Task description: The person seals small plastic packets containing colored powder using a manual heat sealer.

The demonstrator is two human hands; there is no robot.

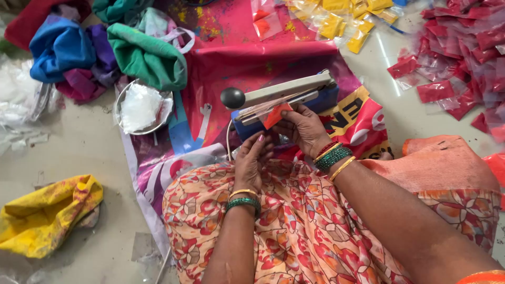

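While the right hand [304, 129] pinches a small red powder packet [275, 114] at the jaw of the blue heat sealer [286, 100] at frame centre, its fingertips hide the packet's lower edge. The left hand [251, 163] hovers just below, fingers loosely curled, holding nothing I can make out. Glossy red packets [463, 58] crowd the upper right; a steel bowl [141, 108] sits left.

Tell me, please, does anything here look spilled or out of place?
Yes: yellow powder stains the pink sheet above the sealer, and smears the yellow bag on the floor. The red packets lie in a loose heap. The right hand holds a red packet at the sealer.
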